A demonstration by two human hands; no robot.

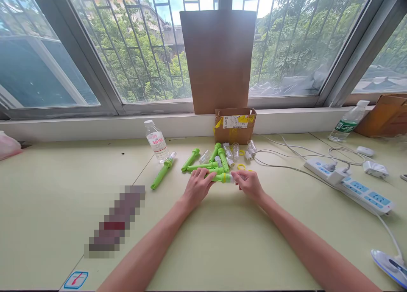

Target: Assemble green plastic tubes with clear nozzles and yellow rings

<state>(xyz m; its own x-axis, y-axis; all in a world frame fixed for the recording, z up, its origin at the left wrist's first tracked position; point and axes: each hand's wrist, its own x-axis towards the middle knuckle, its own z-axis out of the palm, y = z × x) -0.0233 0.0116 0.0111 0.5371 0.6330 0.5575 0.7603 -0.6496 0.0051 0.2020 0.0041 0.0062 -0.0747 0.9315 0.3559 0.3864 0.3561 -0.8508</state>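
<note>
Both hands meet over the middle of the table around one green tube (222, 178) that has a yellow ring on it. My left hand (199, 185) is closed on its green body. At its right end, my right hand (249, 183) pinches a clear cap, mostly covered by the fingers. Behind the hands lie several green tubes (190, 159), several clear caps (235, 151) and yellow rings (241, 167). Another green tube (162, 175) with a clear cap on it lies apart to the left.
A water bottle (157, 142) stands behind on the left, a small cardboard box (234, 135) behind the parts. On the right are a power strip (362, 190), cables and another bottle (347, 124). A pixelated object (116, 222) lies at the left.
</note>
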